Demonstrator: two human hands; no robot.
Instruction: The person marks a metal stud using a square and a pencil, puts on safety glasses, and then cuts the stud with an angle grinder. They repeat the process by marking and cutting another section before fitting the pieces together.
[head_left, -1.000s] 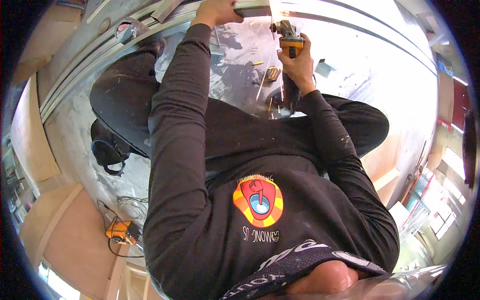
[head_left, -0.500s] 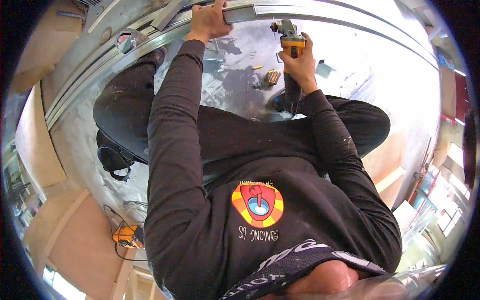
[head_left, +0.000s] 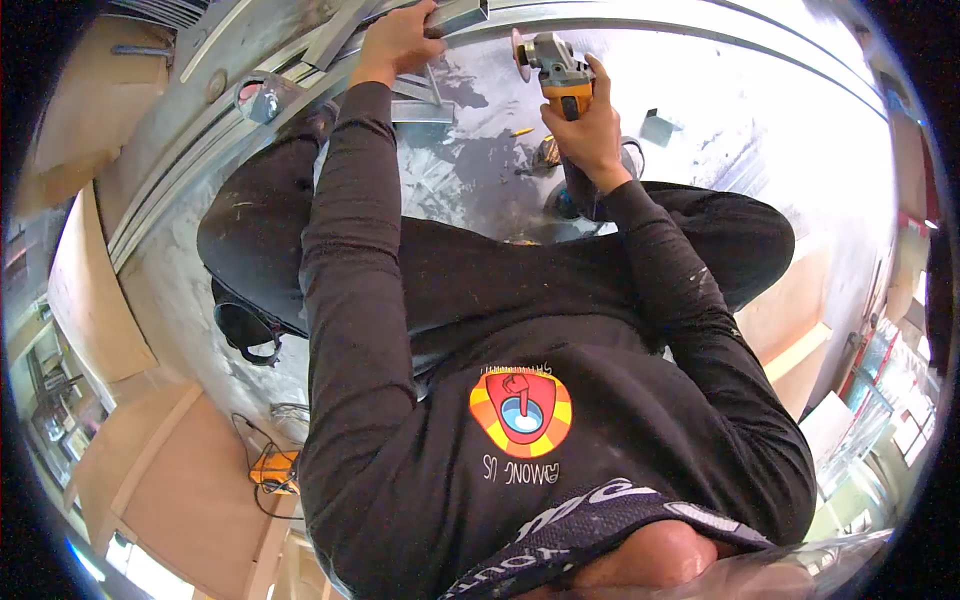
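Observation:
My left hand (head_left: 398, 45) is closed around a grey metal profile (head_left: 466, 14), whose cut end points right at the top of the view. In my right hand (head_left: 592, 132) is a yellow and black angle grinder (head_left: 565, 72), gripped around its body and held upright. The grinder's thin disc (head_left: 519, 55) faces left, apart from the profile's end. Below my left hand, a small metal piece (head_left: 425, 112) lies on the floor. A yellow marker-like stick (head_left: 522, 132) lies between my hands.
Long metal rails (head_left: 640, 22) curve across the top. A loose square piece (head_left: 660, 128) lies on the stained grey floor (head_left: 720, 150) at right. My crossed legs (head_left: 500, 275) border the work area. An orange corded box (head_left: 273, 468) stands at lower left, near wooden panels (head_left: 160, 480).
My left hand has shifted left and up with the profile. My right hand has brought the grinder left and slightly up, turning it so the disc face shows more.

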